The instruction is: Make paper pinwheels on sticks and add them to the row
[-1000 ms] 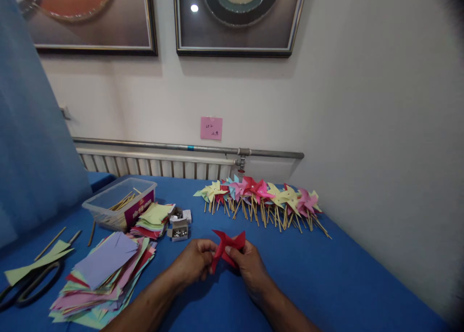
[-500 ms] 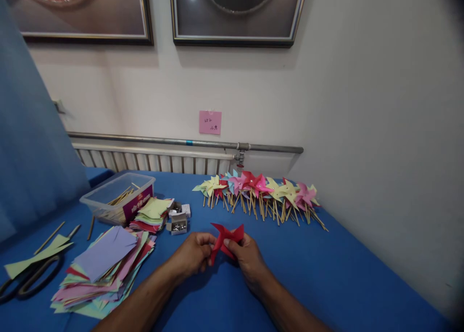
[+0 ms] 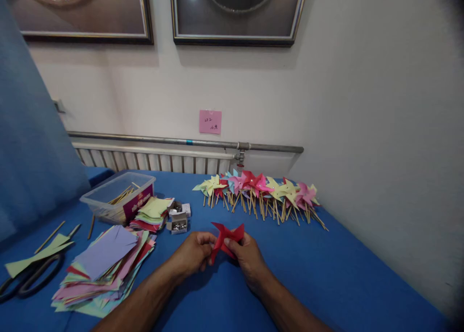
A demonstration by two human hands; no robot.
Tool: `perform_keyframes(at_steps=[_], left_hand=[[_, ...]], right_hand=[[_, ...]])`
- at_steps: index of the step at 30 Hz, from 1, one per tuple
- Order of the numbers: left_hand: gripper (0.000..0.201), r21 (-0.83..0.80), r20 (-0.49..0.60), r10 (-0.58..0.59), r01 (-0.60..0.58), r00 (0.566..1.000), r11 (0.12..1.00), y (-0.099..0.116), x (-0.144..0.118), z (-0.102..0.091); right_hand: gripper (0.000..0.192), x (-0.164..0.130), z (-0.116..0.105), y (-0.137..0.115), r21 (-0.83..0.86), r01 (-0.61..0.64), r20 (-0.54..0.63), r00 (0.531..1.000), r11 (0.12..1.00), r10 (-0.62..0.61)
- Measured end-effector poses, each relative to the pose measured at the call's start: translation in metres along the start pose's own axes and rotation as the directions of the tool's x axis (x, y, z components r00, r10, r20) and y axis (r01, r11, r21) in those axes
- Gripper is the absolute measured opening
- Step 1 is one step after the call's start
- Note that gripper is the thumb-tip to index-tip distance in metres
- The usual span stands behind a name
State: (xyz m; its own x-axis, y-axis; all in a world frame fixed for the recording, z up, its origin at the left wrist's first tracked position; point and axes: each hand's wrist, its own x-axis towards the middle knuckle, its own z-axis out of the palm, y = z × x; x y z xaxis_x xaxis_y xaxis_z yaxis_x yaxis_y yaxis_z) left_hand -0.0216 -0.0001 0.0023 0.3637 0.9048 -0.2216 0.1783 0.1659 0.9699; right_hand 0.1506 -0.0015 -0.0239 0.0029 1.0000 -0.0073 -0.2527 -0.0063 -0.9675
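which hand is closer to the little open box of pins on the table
Left. The left hand sits just below and right of the pin box; the right hand is farther right, beyond the red paper.

On the blue cloth-covered table [image 3: 326, 274], the folded red paper pinwheel head [image 3: 226, 238] sits between the left hand [image 3: 192, 254] and the right hand [image 3: 248, 259], near the front edge. Behind it lies the row of finished paper pinwheels on wooden sticks [image 3: 259, 194]. Left of it sits the small open cardboard box of metal pins [image 3: 177, 223], further left the loose pile of coloured paper squares [image 3: 105, 269], and behind that pile the clear plastic tub of wooden sticks [image 3: 118, 194]. The black-handled scissors [image 3: 27, 279] lie leftmost.
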Motion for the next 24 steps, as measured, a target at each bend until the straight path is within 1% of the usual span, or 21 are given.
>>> perform_keyframes(at_steps=[8, 15, 20, 24], left_hand=[[0.022, -0.001, -0.005, 0.008, -0.008, 1.0, 1.0, -0.0012, 0.0014, 0.001], [0.027, 0.018, -0.022, 0.0, 0.0, 1.0, 1.0, -0.0015, 0.0002, 0.0025], [0.027, 0.008, -0.012, 0.013, -0.013, 1.0, 1.0, -0.0023, 0.0004, 0.003], [0.026, -0.007, -0.017, 0.019, -0.019, 1.0, 1.0, -0.0019, 0.0002, 0.0035]], right_hand=[[0.026, 0.001, -0.0005, 0.0012, -0.024, 0.014, 0.009, 1.0, 1.0, -0.014], [0.032, 0.0038, -0.0038, 0.0056, -0.033, 0.022, 0.012, 1.0, 0.999, -0.021], [0.033, 0.0045, -0.0031, 0.0059, -0.038, 0.001, -0.01, 1.0, 0.999, -0.002], [0.031, 0.0039, -0.0023, 0.0055, -0.02, 0.0, 0.006, 1.0, 1.0, 0.0]])
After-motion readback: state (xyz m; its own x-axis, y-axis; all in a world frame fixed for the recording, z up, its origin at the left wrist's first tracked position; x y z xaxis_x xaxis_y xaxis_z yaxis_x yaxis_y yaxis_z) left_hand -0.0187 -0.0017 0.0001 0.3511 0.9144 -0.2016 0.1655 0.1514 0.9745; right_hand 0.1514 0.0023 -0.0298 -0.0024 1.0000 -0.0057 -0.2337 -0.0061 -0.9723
